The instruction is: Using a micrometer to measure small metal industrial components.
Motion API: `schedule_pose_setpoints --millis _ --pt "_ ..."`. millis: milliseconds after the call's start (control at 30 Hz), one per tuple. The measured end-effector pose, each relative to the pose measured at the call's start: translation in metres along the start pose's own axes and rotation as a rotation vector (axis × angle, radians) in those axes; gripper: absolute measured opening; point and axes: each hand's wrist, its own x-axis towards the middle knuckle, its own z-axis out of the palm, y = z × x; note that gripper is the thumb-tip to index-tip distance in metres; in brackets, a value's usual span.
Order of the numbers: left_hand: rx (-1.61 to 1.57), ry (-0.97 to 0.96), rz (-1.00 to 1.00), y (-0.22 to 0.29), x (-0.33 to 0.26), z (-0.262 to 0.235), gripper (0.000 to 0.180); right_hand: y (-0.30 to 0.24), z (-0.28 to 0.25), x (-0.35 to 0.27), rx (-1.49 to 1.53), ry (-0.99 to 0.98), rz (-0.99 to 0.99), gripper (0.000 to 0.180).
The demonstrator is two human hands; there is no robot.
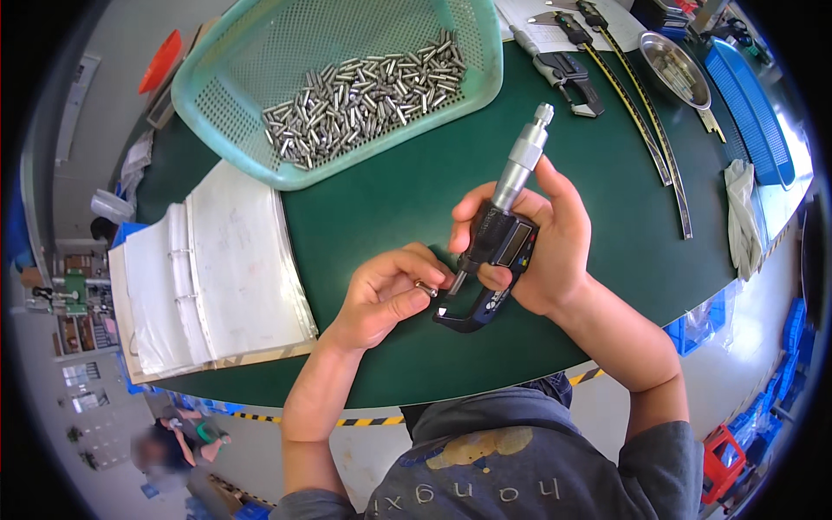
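Note:
My right hand is wrapped round a digital micrometer, its silver thimble pointing up and away and its dark C-shaped frame toward me. Between the thumb and fingers of my left hand is a small shiny metal pin, just left of the micrometer's measuring gap. The pin appears apart from the jaws. Many similar metal pins lie heaped in a green plastic basket beyond my hands.
An open ring binder with plastic sleeves lies at the left. At the far right are another micrometer, two calipers, a metal bowl and a blue basket. Pale gloves rest by the right edge of the green table.

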Motion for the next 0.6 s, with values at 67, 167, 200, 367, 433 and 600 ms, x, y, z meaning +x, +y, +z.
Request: schedule_pose_setpoints --millis 67,167,200,367,433,600 --pt "-0.102 -0.034 -0.018 0.0000 0.0008 0.0020 0.011 0.0009 0.0001 0.0004 0.019 -0.006 0.030 0.070" --pt "-0.089 -0.070 -0.058 0.0023 -0.0021 0.0037 0.011 0.0023 -0.0020 0.0011 0.040 -0.039 0.065 0.069" --pt "-0.094 -0.067 -0.058 0.0020 -0.0019 0.0036 0.011 0.0026 -0.0029 0.0015 0.039 -0.063 0.074 0.069" --pt "-0.096 -0.114 -0.078 0.0000 -0.0047 0.0078 0.013 0.0035 -0.0032 -0.0005 0.078 -0.105 0.131 0.068" --pt "-0.084 -0.128 -0.060 -0.0017 -0.0042 0.0069 0.012 0.0037 -0.0037 -0.0010 0.080 -0.105 0.139 0.068" --pt "-0.053 -0.140 -0.035 -0.0033 -0.0027 0.0048 0.009 0.0044 -0.0036 -0.0009 0.109 -0.131 0.086 0.065"
